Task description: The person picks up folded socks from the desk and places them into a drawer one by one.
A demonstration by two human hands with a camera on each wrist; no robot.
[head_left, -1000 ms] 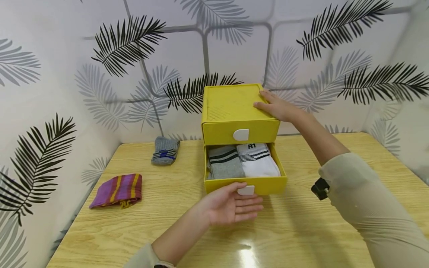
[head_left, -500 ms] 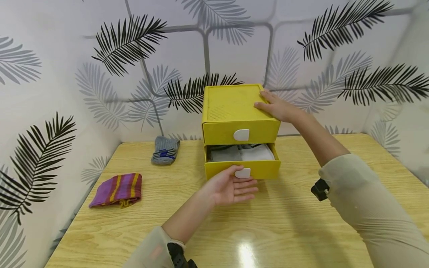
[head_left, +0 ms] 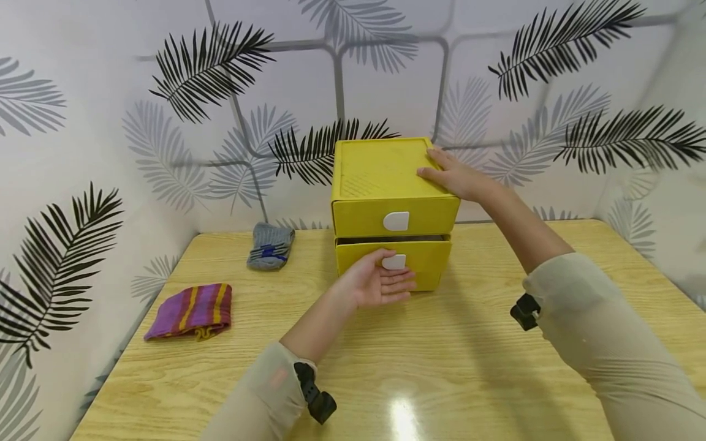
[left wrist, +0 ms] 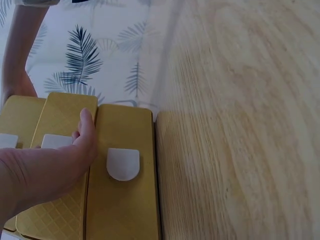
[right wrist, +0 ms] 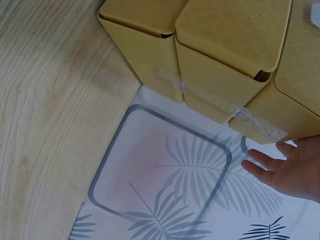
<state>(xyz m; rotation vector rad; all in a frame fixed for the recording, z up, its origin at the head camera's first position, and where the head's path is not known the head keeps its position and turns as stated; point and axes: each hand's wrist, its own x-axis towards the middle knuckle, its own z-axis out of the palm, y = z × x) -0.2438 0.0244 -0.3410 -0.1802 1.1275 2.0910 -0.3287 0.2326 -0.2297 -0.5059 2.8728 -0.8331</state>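
Observation:
A yellow drawer box (head_left: 380,168) with white tabs stands at the back of the table. My left hand (head_left: 377,283) has its fingers outstretched against the front of a partly drawn-out drawer (head_left: 427,266), beside its white handle (head_left: 394,262). Just a narrow dark gap shows above that drawer, so its inside is hidden. In the left wrist view it is the middle of three drawers, above a bottom drawer (left wrist: 122,205). On the right edge of the box's top rests my right hand (head_left: 458,176), fingers extended.
To the left of the box lies a folded grey sock (head_left: 270,246) with blue marks. Nearer the table's left edge is a folded purple, yellow and red striped knit piece (head_left: 193,311). A leaf-patterned wall (head_left: 386,79) rises right behind the wooden table (head_left: 441,367).
The drawer has slid back into the box as my left hand moved with it. The grey and white socks inside have gone out of sight. My right hand has stayed put.

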